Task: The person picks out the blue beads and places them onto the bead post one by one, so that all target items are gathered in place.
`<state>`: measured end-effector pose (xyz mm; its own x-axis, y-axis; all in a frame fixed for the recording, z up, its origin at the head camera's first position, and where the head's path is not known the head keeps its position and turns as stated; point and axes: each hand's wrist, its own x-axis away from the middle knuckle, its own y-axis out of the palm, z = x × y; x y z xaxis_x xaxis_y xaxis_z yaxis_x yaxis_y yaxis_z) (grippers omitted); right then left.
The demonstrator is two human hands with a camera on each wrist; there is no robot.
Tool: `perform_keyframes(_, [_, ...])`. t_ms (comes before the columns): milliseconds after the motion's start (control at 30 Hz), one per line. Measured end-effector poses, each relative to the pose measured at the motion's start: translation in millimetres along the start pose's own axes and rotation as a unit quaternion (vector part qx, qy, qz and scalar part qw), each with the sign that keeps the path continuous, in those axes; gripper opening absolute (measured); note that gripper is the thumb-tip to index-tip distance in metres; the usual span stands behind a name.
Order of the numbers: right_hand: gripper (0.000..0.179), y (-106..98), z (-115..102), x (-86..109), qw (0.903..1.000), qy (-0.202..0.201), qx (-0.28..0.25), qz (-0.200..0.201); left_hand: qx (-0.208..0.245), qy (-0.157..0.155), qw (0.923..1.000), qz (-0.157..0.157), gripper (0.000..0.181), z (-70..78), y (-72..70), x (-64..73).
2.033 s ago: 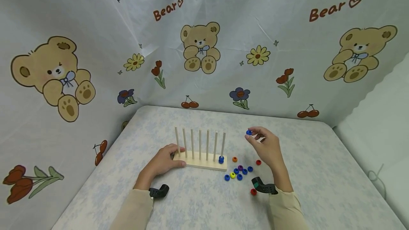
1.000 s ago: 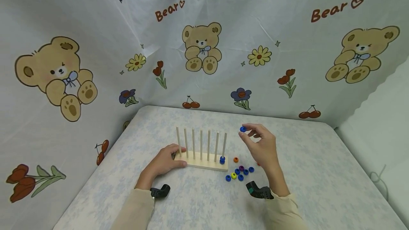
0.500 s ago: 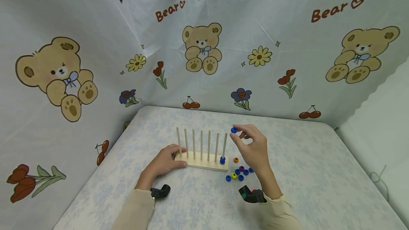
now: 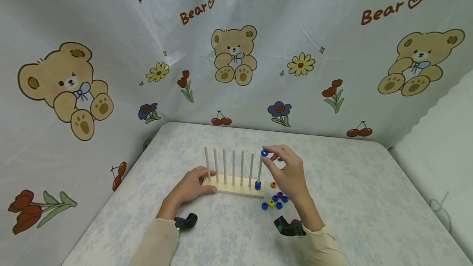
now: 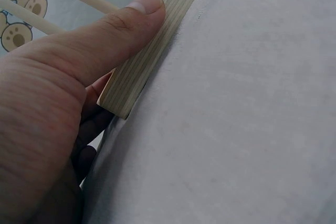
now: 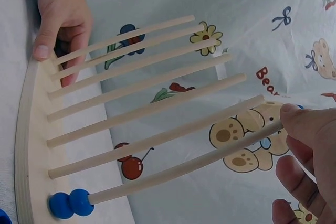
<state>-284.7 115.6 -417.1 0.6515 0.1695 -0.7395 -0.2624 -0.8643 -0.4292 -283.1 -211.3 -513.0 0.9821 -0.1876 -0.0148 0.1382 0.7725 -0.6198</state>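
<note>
A pale wooden peg stand [image 4: 233, 189] with a row of upright pegs sits on the table. My left hand [image 4: 191, 185] grips the left end of its base, thumb along the front edge [image 5: 137, 69] and the other fingers behind. Between thumb and forefinger my right hand [image 4: 290, 171] pinches a blue bead [image 4: 262, 154] right at the top of the rightmost peg [image 4: 260, 170]. In the right wrist view that bead is mostly hidden behind the thumb [image 6: 302, 121] at the peg's tip. Two blue beads [image 6: 79, 202] are stacked at the foot of this same peg.
Loose beads lie right of the stand: an orange bead [image 4: 273, 184], a purple bead [image 4: 280, 195], a yellow bead [image 4: 271, 203] and several blue beads [image 4: 264, 206]. A red bead [image 4: 294, 220] shows partly behind the right wrist camera [image 4: 289, 227]. A bear-print cloth [image 4: 255, 106] hangs behind the table.
My right hand has carried the blue bead leftward, from right of the stand to the rightmost peg's top, and the bead's hole now faces the head camera. My left hand keeps its grip.
</note>
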Motion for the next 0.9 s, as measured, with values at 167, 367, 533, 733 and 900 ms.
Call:
perform_keyframes(167, [0.032,0.4,-0.6,1.5,1.0000,-0.003,0.001,-0.008,-0.005,0.003,1.0000,-0.003,0.055,-1.4,1.5,-0.2])
perform_keyframes(367, [0.032,2.4,-1.4,0.4,0.9999,0.000,0.014,-0.008,-0.003,-0.002,1.0000,0.003,0.054,-2.1,1.9,-1.9])
perform_keyframes(533, [0.032,4.4,-2.3,0.3,0.9996,0.012,0.023,-0.008,-0.003,-0.002,1.0000,0.005,0.054,-0.8,1.3,-1.9])
perform_keyframes(733, [0.030,7.2,-4.0,0.3,0.9994,0.025,0.023,-0.003,-0.013,0.002,0.9999,0.009,0.054,-0.3,1.3,-1.4])
perform_keyframes(900, [0.030,8.8,-5.8,-0.6,0.9994,0.026,0.023,0.006,-0.014,0.004,0.9999,0.008,0.053,0.7,0.5,-1.0])
